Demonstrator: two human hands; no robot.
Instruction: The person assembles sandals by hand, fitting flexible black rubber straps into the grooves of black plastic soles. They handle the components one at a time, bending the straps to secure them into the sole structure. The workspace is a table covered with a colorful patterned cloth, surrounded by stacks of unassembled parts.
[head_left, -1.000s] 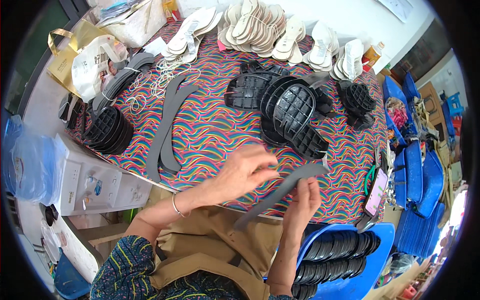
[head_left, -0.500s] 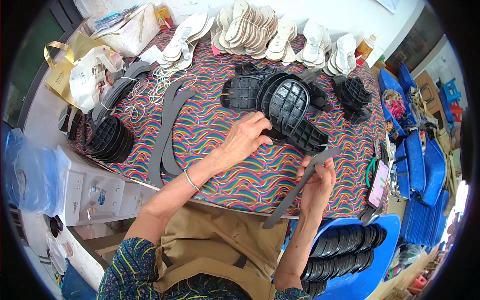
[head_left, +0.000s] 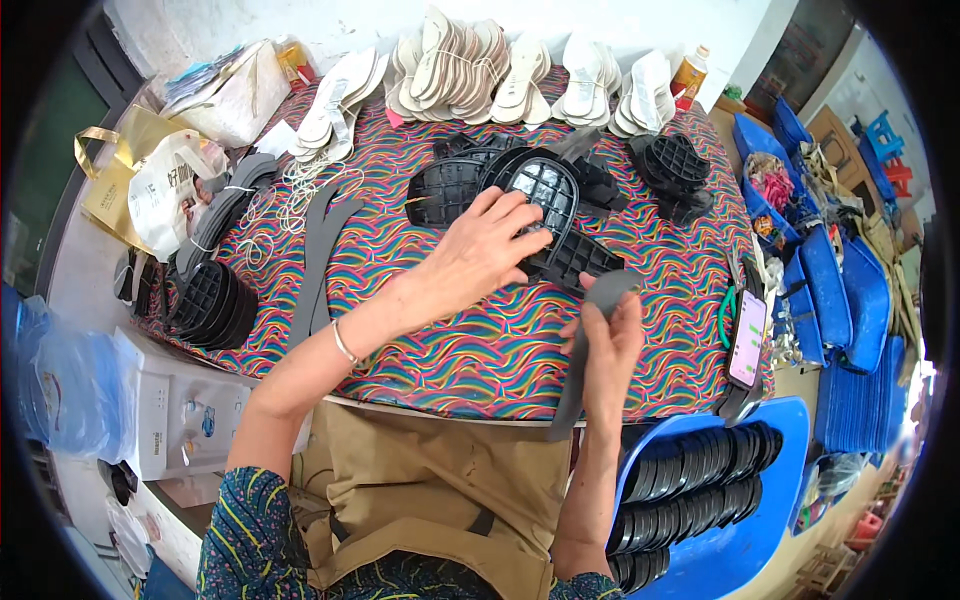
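Observation:
My left hand (head_left: 485, 245) has its bent fingers over the near side of a black shoe sole (head_left: 547, 190) with a gridded heel, in the loose pile at the table's middle. Its fingertips press on the sole's edge, and the thumb is partly hidden below. Another black sole (head_left: 578, 262) juts out to the right under that hand. Between thumb and fingers my right hand (head_left: 608, 345) grips a long, curved grey strip (head_left: 570, 390), which hangs down toward the table's front edge. Two similar grey strips (head_left: 318, 265) lie crossed left of the pile.
Bundled pale insoles (head_left: 450, 75) line the wall. Stacked black soles (head_left: 215, 310) and tied grey strips (head_left: 225, 205) stand at left, more black soles (head_left: 675, 170) at right. A phone (head_left: 747, 340) lies near the right edge. Below, a blue tub (head_left: 745, 545) holds rows of black pieces.
My left hand has moved up onto the gridded sole from its lower edge. My right hand has shifted slightly left, and the grey strip has turned more upright. The view has shifted a little.

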